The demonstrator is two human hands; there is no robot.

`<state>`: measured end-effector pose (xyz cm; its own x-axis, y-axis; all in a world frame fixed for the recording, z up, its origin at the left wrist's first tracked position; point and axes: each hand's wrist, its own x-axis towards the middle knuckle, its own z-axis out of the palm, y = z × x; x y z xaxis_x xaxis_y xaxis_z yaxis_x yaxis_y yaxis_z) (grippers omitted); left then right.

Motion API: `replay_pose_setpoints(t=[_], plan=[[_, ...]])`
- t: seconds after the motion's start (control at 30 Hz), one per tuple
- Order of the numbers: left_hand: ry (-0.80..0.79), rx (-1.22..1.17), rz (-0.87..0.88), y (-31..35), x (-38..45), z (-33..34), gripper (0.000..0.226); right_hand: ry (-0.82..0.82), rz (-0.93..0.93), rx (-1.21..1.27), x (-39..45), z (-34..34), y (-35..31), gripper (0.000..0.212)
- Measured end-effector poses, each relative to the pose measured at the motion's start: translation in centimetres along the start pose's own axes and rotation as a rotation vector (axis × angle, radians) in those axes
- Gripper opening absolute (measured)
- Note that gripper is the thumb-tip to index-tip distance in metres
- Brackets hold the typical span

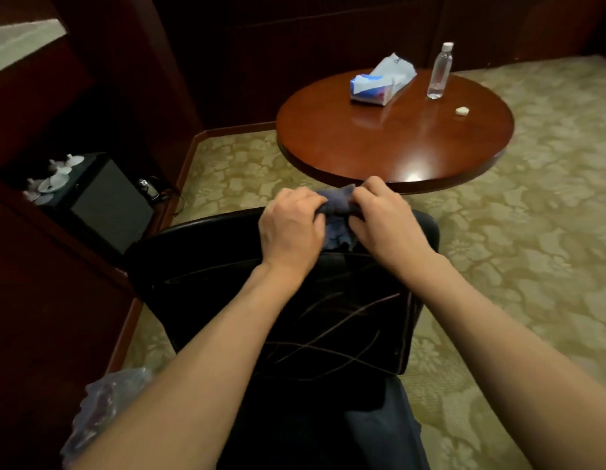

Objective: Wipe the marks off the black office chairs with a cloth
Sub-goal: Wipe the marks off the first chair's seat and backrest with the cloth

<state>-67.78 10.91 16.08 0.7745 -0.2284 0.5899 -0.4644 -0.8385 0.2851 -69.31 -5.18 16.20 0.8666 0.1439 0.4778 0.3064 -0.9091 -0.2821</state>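
Your left hand [291,228] and right hand [384,220] meet over the far edge of the black office chair [328,310], both with fingers curled around a bunched grey-blue cloth [338,206] held between them; the cloth hangs in soft, crumpled folds just above the chair's dark surface. The step in hand appears to be gathering or refolding the cloth before wiping. To do it well, fold it into a flat pad with a clean face outward, then press that face down and stroke along the marks rather than across them. The chair is smooth, slightly glossy and leather-like, with a rounded far rim, and it carries long, thin, pale curved marks [332,337] crossing its near half; these still await wiping. Beyond it stands a round, polished reddish-wood tabletop [379,147], bearing a soft plastic tissue pack [383,79], a clear slim bottle [439,71] with a white cap, and a small white lump [462,111]. The floor is patterned, pale green carpet [532,232].
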Motion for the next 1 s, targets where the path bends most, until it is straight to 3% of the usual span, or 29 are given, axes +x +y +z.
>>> replay_pose_setpoints(t=[0.17,0.37,0.7,0.83,1.0], plan=[[-0.119,-0.07,0.08,5.6,1.2,3.0,0.015,0.111,0.19,0.013,-3.4,-1.9,4.9,0.016],[-0.138,-0.027,0.148,5.4,1.3,2.1,0.018,0.153,0.244,-0.04,-3.2,-1.6,2.7,0.022],[-0.038,0.164,-0.05,-10.1,-2.5,-6.1,0.013,-0.073,-0.089,-0.065,4.3,4.8,-11.8,0.019],[0.016,0.277,-0.241,-17.4,-6.7,-10.3,0.016,-0.149,-0.276,-0.049,5.8,9.0,-20.2,0.021],[0.072,0.198,-0.517,-22.5,-11.9,-11.9,0.02,-0.199,-0.412,-0.122,5.5,12.9,-27.0,0.021]])
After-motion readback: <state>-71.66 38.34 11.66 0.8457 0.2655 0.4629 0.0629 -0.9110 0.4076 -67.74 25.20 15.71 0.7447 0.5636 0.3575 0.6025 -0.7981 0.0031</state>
